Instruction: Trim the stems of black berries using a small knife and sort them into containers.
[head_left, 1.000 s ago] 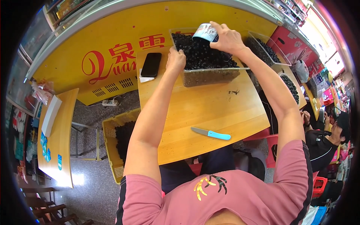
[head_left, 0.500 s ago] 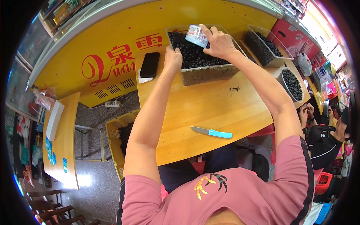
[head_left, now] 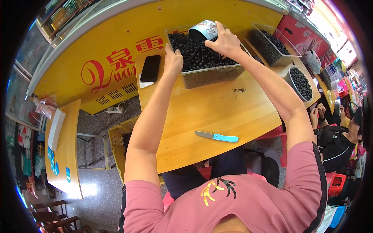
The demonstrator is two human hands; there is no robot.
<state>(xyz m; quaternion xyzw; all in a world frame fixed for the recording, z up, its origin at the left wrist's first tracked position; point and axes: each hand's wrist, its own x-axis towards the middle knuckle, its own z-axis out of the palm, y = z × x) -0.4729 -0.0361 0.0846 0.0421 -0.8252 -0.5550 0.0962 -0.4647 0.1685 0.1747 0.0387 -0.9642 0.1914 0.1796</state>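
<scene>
A clear plastic bin (head_left: 213,75) full of small, round, blackish pieces (head_left: 196,54) stands at the far side of the wooden table; their kind is too small to tell. In my right hand (head_left: 225,42) is a white printed cup (head_left: 206,28), tilted over the pieces with its dark mouth facing down toward the near left. My fingers wrap round the cup's right side. My left hand (head_left: 173,59) grips the bin's left rim near its front corner, fingers partly hidden behind the wall.
A knife (head_left: 217,136) with a blue handle lies near the table's front edge. At left is a black phone (head_left: 150,68). Another bin (head_left: 272,48) and a round tub (head_left: 301,83) of dark pieces stand right. A yellow crate (head_left: 118,149) sits below; a person (head_left: 336,143) sits at right.
The cup in my right hand has risen slightly and turned, so its dark mouth now shows. My left hand stays at the bin's left rim. The whole view has shifted a little.
</scene>
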